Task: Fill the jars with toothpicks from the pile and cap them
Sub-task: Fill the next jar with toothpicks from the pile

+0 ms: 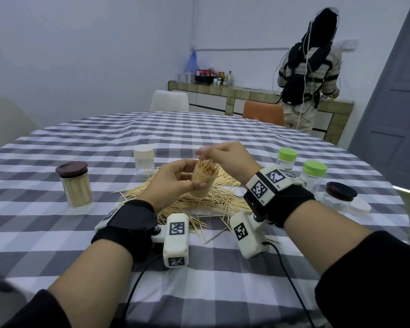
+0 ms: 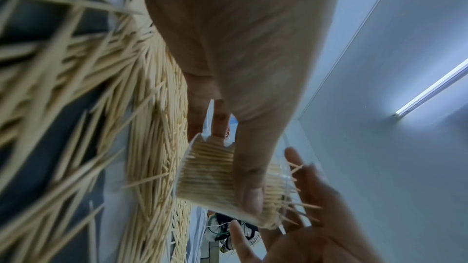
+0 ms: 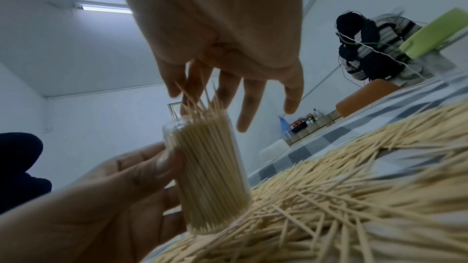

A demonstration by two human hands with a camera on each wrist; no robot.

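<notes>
My left hand (image 1: 187, 177) grips a clear jar (image 1: 202, 183) packed with toothpicks and holds it, slightly tilted, just above the toothpick pile (image 1: 199, 205). The thumb lies across the jar (image 2: 207, 177) wall in the left wrist view. My right hand (image 1: 200, 153) hovers over the jar mouth. Its thumb and forefinger pinch a few toothpicks (image 3: 202, 99) that stick up out of the jar (image 3: 210, 167), while the other fingers stay straight. The pile (image 3: 354, 187) spreads under and beside the jar.
On the checked tablecloth (image 1: 81, 245) stand a full brown-lidded jar (image 1: 76, 185), a white-capped jar (image 1: 144, 163), two green-capped jars (image 1: 286, 159) (image 1: 314, 175), a low brown-lidded jar (image 1: 340, 195) and a white lid (image 1: 360, 207). A person (image 1: 308, 74) stands at the far counter.
</notes>
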